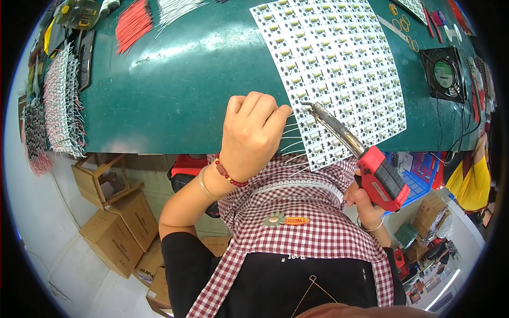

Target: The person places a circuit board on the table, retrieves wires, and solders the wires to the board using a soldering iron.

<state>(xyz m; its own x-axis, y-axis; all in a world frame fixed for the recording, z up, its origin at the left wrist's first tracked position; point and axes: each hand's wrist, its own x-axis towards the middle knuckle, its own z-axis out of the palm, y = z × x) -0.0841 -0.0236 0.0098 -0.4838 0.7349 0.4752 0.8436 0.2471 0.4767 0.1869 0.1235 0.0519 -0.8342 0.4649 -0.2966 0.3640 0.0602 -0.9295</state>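
Observation:
A large white sheet of circuit boards (339, 69), with rows of small components, lies on the green table and reaches past its near edge. Several thin white wires (292, 139) stick out from its left edge. My left hand (253, 122) is closed in a pinch beside that edge, with a white wire at its fingertips, mostly hidden by the fingers. In my right hand (366, 209) is a red and black soldering gun (383, 177). Its bent tip is over the sheet's left columns, close to my left fingertips; whether it touches cannot be made out.
Red wires (133, 25) and white wires (179, 7) lie in bundles at the far left. Stacked wired boards (62, 100) stand on the left edge. A black fan (444, 74) sits at the right, its cable hanging nearby. Below are cardboard boxes (114, 241) and a blue basket (419, 185).

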